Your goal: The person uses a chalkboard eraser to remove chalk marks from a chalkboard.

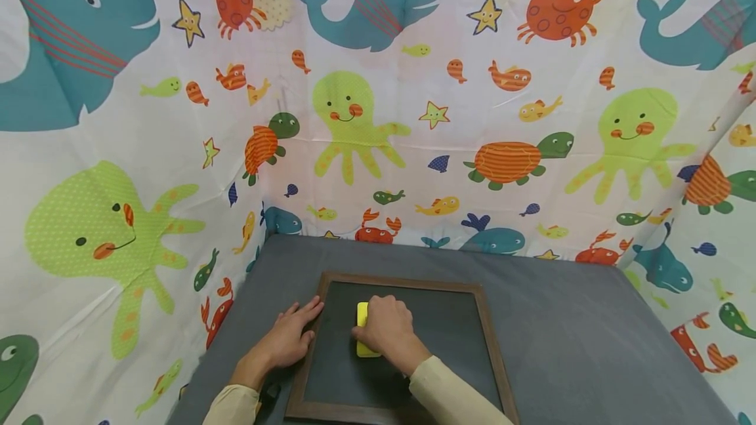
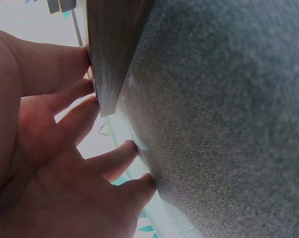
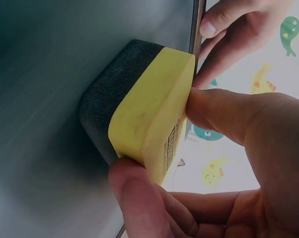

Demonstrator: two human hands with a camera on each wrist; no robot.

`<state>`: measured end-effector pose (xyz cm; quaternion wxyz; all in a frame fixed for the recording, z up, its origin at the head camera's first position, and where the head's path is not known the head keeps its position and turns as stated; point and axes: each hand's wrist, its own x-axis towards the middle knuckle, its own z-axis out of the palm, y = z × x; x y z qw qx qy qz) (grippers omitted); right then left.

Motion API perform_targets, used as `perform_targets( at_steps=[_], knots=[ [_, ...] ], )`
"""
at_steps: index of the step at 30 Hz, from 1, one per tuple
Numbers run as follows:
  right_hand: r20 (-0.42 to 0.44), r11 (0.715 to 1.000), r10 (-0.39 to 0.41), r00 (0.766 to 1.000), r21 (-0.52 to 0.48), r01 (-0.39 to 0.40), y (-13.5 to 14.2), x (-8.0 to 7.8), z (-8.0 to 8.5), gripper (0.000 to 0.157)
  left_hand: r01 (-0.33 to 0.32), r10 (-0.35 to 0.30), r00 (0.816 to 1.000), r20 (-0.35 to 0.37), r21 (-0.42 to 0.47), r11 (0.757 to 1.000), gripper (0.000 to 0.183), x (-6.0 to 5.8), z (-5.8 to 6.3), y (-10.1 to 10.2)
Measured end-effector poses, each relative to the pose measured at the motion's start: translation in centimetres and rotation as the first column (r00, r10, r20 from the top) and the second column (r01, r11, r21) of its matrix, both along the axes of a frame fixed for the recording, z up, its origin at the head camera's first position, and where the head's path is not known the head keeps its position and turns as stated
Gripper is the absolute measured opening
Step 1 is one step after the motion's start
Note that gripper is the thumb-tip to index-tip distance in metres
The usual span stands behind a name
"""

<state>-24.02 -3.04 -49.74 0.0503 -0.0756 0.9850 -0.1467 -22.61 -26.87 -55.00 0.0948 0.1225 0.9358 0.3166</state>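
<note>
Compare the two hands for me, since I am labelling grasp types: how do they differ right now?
The right hand pinches the yellow eraser between thumb and fingers; the left hand holds nothing. The right hand is over the dark chalkboard surface; the left hand lies flat with straight fingers against the wooden frame, partly on the grey tablecloth. Both wear cream sleeves and bear on the same board.

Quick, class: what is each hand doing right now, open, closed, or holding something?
Left hand: open, straight fingers pressing on the chalkboard frame and the grey table.
Right hand: gripping the yellow eraser against the chalkboard.
</note>
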Motion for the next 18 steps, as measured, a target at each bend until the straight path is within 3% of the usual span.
perform_targets(
  at_steps=[18],
  knots=[
    [0.004, 0.998, -0.062, 0.998, 0.000, 0.062, 3.9, -0.1, 0.2, 0.055, 0.000, 0.000, 1.000, 0.007, 0.024, 1.000, 0.064, 0.0, -0.2, -0.2]
  ],
)
